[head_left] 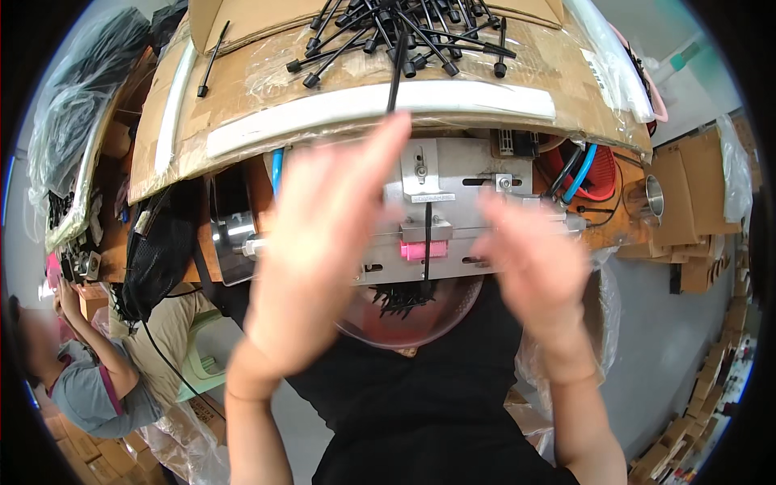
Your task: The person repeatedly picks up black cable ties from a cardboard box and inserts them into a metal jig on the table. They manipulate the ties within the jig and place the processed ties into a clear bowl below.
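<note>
Rod [428, 242] lies mid metal plate [467, 155], long axis front-to-back. Left hand [319, 226] over plate's left, touching or near second rod [397, 74] past far edge; right hand [537, 259] over plate's right, neither clearly nearer. Blurred: can't tell either grip.

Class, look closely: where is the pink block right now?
In the head view, the pink block is slightly right of centre on the metal plate, between the left hand and right hand, just above the clear bowl in the picture.

A slim black rod [428, 242] lies across the metal fixture [467, 216].
</note>
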Demonstrator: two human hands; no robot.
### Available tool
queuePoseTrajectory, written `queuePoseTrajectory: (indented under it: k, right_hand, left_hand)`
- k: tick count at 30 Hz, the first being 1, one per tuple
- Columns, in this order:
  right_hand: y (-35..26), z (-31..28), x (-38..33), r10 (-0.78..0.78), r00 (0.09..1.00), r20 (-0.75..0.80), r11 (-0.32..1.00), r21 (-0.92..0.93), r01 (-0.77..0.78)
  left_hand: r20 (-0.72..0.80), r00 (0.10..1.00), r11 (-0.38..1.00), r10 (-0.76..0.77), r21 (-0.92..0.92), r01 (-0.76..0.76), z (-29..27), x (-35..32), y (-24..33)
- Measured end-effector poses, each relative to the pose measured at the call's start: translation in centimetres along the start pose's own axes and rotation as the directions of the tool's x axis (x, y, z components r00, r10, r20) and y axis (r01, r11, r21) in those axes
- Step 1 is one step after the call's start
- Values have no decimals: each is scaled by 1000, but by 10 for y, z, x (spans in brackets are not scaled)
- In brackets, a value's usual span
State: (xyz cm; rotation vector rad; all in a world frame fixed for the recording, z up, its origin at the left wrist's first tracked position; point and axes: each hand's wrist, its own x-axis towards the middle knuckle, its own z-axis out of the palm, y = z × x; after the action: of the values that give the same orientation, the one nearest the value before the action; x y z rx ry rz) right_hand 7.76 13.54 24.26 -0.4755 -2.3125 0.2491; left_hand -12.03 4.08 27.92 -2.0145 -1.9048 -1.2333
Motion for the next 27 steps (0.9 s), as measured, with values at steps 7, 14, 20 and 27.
queuePoseTrajectory:
  k: [7,14,20,27]
  right_hand:
    - [96,-32,138,182,929,323,969,-220,-113]
    - [112,-40,125,115,966,231,993,-39,-109]
    - [99,-81,106,437,892,116,773,458,-439]
    - [38,-60,24,349,927,-136,725,666,-175]
  left_hand:
    - [257,961,982,-100,182,53,55,-100,44]
    - [279,945,976,-169,179,122,67,-98,39]
    - [335,926,980,-174,149,130,62,-92,41]
    - [-55,998,992,20,126,-13,20,15,5]
